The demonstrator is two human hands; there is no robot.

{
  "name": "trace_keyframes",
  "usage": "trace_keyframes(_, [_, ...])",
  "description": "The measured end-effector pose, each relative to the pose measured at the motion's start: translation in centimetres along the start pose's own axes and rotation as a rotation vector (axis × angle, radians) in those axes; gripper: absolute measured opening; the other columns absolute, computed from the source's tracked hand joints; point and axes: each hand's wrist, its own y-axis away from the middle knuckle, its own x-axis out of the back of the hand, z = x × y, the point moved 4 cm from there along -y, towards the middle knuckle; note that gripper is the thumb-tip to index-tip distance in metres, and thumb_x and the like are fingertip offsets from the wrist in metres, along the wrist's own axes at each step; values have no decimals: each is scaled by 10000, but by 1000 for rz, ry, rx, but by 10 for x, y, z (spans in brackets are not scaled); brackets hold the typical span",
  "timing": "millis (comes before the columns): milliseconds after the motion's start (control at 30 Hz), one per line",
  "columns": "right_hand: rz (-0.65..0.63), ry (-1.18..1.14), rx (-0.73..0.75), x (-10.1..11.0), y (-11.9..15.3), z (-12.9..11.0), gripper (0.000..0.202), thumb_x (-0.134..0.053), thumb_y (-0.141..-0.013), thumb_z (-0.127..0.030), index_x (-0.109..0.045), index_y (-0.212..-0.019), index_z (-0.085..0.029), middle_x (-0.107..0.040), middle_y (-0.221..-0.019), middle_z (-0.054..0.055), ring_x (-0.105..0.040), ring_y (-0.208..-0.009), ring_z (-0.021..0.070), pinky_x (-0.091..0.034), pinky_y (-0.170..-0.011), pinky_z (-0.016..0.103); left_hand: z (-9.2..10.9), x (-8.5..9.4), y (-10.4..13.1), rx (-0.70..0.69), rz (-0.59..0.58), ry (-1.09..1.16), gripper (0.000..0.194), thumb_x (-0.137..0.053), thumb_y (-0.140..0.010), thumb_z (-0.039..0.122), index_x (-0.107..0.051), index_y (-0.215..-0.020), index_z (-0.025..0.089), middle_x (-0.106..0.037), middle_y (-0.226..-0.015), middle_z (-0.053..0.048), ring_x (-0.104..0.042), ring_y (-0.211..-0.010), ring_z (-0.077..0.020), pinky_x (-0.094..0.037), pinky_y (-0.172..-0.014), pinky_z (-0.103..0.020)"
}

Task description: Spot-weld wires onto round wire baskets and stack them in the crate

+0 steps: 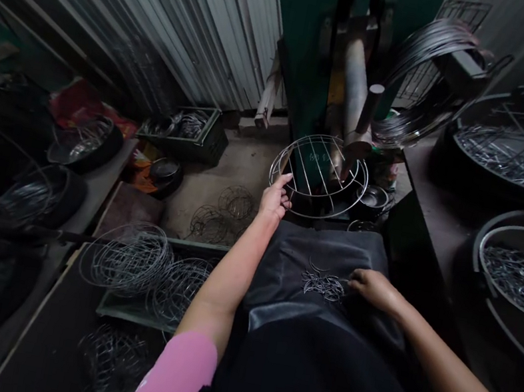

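Two bare hands work over a smooth dark apron [286,247]: your left hand [275,200] closes its fingers on the near-left edge of a shiny round wire rack [321,174], while your right hand [374,288] curls beside a heap of thin, curved wire pieces [324,287] on your lap, though whether it pinches one cannot be told. Left of the rack's rim, floor [243,159] lies open, but a thick metal machine arm [356,81] crowds the far-right side. Pans [478,261] line the table [426,184] at your right; tangled wire rings [133,261] fill the left.
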Motion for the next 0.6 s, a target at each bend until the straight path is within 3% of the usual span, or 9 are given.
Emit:
trace_keyframes(67, [-27,80,-24,-4,-3,-6,227,-488,-843,-266,-637,-980,-162,-679,-926,80,-624,-860,201,-439,-711,242,1,-1,2,3,-6,-4,394,-772,-503,362,-462,-658,174,-275,-486,119,-204,-342,0,-183,-340,-166])
trace_keyframes(167, [59,261,-86,-2,-3,-7,310,-503,-844,-247,-561,-1125,-128,-645,-1028,132,-610,-935,234,-445,-745,271,3,0,6,4,0,-12,393,-777,-500,365,-474,-663,175,-287,-480,118,-206,-342,0,-183,-343,-165])
trace_keyframes(267, [73,397,-12,-5,-1,-13,351,-477,-835,-160,-515,-1182,-128,-587,-1133,162,-617,-930,235,-460,-739,282,3,1,7,4,1,-23,397,-782,-499,366,-477,-668,177,-288,-478,118,-208,-345,0,-181,-345,-163])
trace_keyframes(433, [-94,511,136,-34,-5,-45,309,-421,-826,-65,-565,-1097,-98,-568,-1147,200,-631,-903,239,-492,-709,299,-2,1,8,10,-6,-17,365,-754,-541,348,-450,-649,179,-283,-474,116,-202,-344,-4,-189,-344,-167])
trace_keyframes(600, [-77,521,98,-56,-19,-67,329,-327,-840,-12,-615,-992,-64,-581,-1083,229,-640,-848,269,-499,-652,348,-2,1,10,18,1,-10,327,-734,-578,332,-457,-661,180,-277,-479,114,-193,-344,-6,-182,-351,-171])
